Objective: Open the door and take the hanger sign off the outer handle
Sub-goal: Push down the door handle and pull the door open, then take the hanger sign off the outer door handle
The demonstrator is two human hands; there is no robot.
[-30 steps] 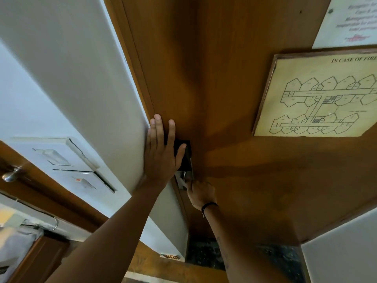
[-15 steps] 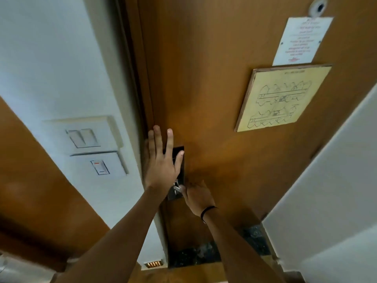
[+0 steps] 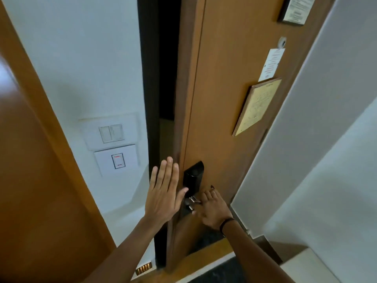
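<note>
The brown wooden door [image 3: 224, 103] stands ajar, with a dark gap [image 3: 161, 78] between its edge and the frame. My right hand [image 3: 212, 211] is closed around the metal inner handle [image 3: 191, 202], just below the black lock housing [image 3: 192, 176]. My left hand [image 3: 165, 193] is flat with fingers spread, held at the door's free edge beside the lock. The outer handle and the hanger sign are hidden behind the door.
On the door hang a framed floor plan [image 3: 257, 107], a white notice [image 3: 272, 64] and a peephole [image 3: 282, 42]. Wall switches [image 3: 114, 148] sit left of the frame. A white wall [image 3: 326, 139] closes in on the right. Another brown panel [image 3: 30, 180] fills the far left.
The door has swung inward from shut to ajar, opening a dark gap at its edge. My left hand slid from the lock plate to the door's edge. The view has tilted upward.
</note>
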